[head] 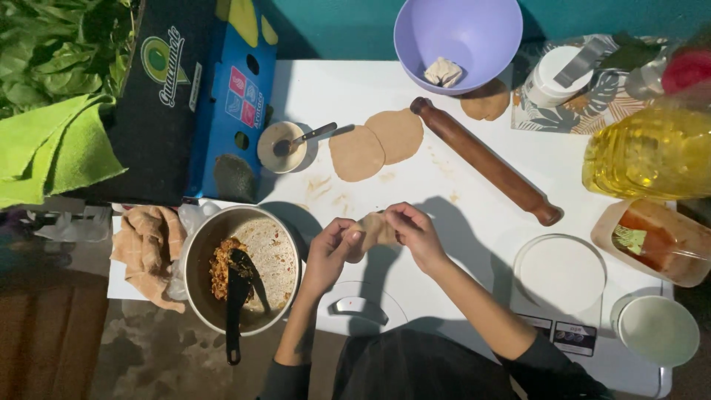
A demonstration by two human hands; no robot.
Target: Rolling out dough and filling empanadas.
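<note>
I hold a small folded piece of tan dough between both hands, above the near middle of the white counter. My left hand has its grip pressed on the dough's left end, thumb and fingers pinching it. My right hand pinches the right end the same way, fingers curled over the top edge. The dough is off the counter, lifted just over it.

Toward the near left edge stands a round metal pot with brownish cooked filling inside and a black spoon resting in it. A crumpled tan cloth lies just beside the pot at the left edge.

Farther in, two flat round dough discs lie overlapping near the middle. A brown wooden rolling pin lies slantwise just right of them. A lilac plastic bowl with a lump of dough sits at the far edge. A small round cup holding a spoon stands left of the discs.

A clear bottle of yellow oil lies at the right edge.
</note>
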